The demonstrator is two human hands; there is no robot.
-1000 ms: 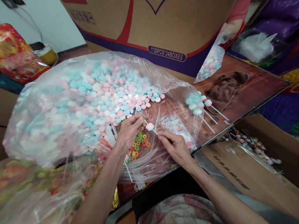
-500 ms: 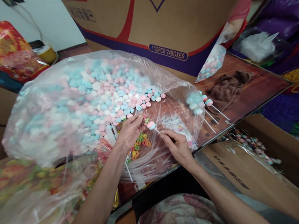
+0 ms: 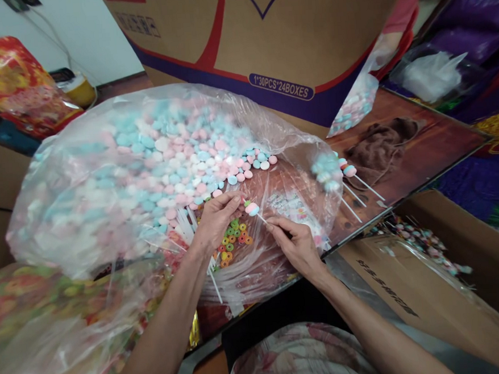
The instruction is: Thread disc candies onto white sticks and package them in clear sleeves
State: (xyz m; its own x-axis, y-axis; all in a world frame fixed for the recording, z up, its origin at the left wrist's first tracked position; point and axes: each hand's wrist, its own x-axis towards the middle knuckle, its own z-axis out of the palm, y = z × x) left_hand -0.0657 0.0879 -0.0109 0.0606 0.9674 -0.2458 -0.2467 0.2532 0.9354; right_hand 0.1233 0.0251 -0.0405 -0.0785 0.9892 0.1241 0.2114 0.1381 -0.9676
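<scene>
We're mid-assembly here: our right hand (image 3: 296, 245) pinches the white stick of a half-built lollipop (image 3: 251, 209), fingers closed on it, held just over the clear bag (image 3: 104, 180) of pastel candy discs. Our left hand (image 3: 216, 219) has fingertips pinched at the candy end. Next up probably needs lining another piece onto the stick.

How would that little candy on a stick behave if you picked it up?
The candy stick is probably light: the right hand holds it by fingertips alone. Its thin white stick looks stiff but likely snaps easily. Laid down, the round pink-and-blue discs might roll a little.
</scene>
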